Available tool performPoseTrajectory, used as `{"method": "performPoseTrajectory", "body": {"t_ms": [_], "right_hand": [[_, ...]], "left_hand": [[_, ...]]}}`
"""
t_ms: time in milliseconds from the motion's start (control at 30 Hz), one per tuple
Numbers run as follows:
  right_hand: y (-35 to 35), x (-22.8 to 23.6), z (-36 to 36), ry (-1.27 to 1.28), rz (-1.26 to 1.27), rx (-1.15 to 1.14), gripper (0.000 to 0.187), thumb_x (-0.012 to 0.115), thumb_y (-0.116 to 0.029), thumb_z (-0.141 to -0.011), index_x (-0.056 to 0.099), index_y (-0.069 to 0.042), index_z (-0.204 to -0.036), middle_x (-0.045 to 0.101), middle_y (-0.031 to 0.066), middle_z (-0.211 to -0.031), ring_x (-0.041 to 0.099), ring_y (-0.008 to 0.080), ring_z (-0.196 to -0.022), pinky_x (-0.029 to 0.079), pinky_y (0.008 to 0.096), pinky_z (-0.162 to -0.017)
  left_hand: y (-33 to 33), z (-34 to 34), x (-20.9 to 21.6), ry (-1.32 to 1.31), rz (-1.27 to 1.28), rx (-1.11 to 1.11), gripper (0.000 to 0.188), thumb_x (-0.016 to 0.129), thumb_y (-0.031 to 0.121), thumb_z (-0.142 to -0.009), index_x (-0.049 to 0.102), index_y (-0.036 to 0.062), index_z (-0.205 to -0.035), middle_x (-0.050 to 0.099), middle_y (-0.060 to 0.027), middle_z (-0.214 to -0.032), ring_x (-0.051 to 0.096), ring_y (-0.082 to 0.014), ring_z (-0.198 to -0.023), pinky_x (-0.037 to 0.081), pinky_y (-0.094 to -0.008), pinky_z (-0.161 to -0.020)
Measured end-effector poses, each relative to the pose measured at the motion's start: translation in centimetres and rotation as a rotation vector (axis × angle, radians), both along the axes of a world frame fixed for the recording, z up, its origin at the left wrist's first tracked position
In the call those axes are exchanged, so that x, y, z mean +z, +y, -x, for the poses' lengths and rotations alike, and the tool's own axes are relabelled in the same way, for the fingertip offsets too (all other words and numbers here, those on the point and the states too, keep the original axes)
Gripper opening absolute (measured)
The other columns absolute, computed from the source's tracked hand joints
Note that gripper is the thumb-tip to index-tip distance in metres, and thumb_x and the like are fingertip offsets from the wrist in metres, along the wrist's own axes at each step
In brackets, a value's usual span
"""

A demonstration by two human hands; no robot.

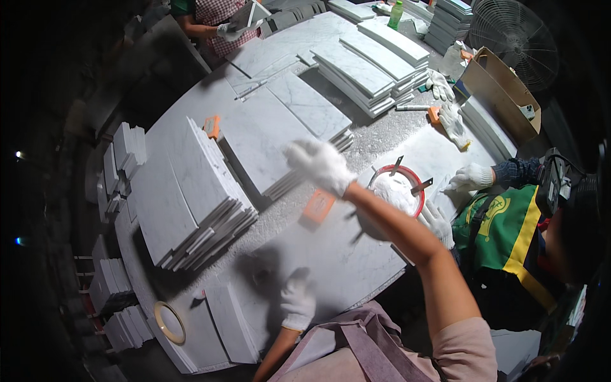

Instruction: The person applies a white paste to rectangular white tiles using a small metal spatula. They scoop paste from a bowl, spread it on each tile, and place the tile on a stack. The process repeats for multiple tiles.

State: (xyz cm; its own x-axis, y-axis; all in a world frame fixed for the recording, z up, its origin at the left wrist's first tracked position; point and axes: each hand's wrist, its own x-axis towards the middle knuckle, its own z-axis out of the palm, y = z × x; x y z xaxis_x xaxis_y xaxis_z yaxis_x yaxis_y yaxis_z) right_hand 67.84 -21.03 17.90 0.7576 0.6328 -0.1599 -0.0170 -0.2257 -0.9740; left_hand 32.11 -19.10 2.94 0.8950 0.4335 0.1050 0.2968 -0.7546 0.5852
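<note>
My right hand [320, 167], in a white glove, stretches over the table above the near edge of a stack of white marble tiles [258, 137]; motion blurs its fingers. My left hand [297, 300], also gloved, is low over a large grey-white slab [344, 258] near my apron, its fingers too smeared to read. An orange block [318, 205] lies on that slab, between my hands. Right of my forearm stands a red-rimmed bowl [421, 204] of white powder or paste, partly hidden by my arm, with putty knives [421, 185] resting on its rim.
Further tile stacks stand at left [191, 191] and far back [363, 70]. A tape roll [170, 322] lies at the front left. On the right, a co-worker in a green apron [496, 223] leans in with gloved hands; another person [223, 25] holds a slab at the back. A cardboard box [499, 92] stands near a fan.
</note>
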Motion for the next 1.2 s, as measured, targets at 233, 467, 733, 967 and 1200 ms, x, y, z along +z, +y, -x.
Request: {"method": "performPoseTrajectory", "body": {"t_ms": [233,467,733,967,1200], "right_hand": [[-5.9,-6.0,-18.0,-0.189,0.222,-0.107,0.047,0.067,-0.045,-0.103,0.073,-0.004,-0.127,0.073,0.0045,-0.089,0.066,0.0128,-0.072,0.053,0.03,-0.065],[-12.5,-15.4,-29.7,0.388,0.057,-0.579,0.051,0.073,-0.053,-0.098,0.065,-0.01,-0.124,0.063,0.0044,-0.094,0.056,0.0153,-0.066,0.043,0.0351,-0.053],[-10.9,-15.2,-33.2,0.53,-0.042,-0.491,0.065,0.075,-0.054,-0.097,0.058,-0.009,-0.141,0.05,0.0181,-0.15,0.061,0.0264,-0.104,0.058,0.0433,-0.075],[-10.4,-14.0,-33.1,0.431,0.044,-0.479,0.079,0.073,-0.057,-0.096,0.052,-0.002,-0.148,0.047,0.026,-0.155,0.065,0.034,-0.116,0.062,0.048,-0.086],[-10.1,-16.5,-34.0,0.392,0.031,-0.524,0.076,0.071,-0.06,-0.095,0.053,-0.01,-0.151,0.048,0.0257,-0.155,0.066,0.0381,-0.114,0.061,0.0513,-0.085]], "left_hand": [[-2.5,-3.7,-0.1,0.046,0.111,-0.132,0.035,0.074,0.024,-0.092,0.073,0.0102,-0.125,0.073,-0.0155,-0.121,0.07,-0.0398,-0.104,0.056,-0.0518,-0.09],[0.6,-5.4,1.0,0.197,0.133,-0.128,0.035,0.073,0.026,-0.093,0.073,0.0126,-0.126,0.074,-0.0154,-0.118,0.072,-0.0405,-0.098,0.057,-0.052,-0.086],[1.9,-9.4,2.7,0.307,0.178,-0.107,0.033,0.072,0.023,-0.095,0.072,0.0081,-0.124,0.073,-0.0203,-0.121,0.07,-0.0437,-0.106,0.057,-0.0526,-0.089],[-0.1,-9.4,1.9,0.41,0.284,-0.161,0.036,0.068,0.03,-0.097,0.07,0.0115,-0.128,0.072,-0.0199,-0.124,0.068,-0.0441,-0.11,0.055,-0.0546,-0.094],[0.1,-8.0,-1.5,0.279,0.193,-0.214,0.037,0.073,0.027,-0.094,0.071,0.0115,-0.128,0.074,-0.0161,-0.115,0.071,-0.0404,-0.099,0.057,-0.053,-0.082]]}}
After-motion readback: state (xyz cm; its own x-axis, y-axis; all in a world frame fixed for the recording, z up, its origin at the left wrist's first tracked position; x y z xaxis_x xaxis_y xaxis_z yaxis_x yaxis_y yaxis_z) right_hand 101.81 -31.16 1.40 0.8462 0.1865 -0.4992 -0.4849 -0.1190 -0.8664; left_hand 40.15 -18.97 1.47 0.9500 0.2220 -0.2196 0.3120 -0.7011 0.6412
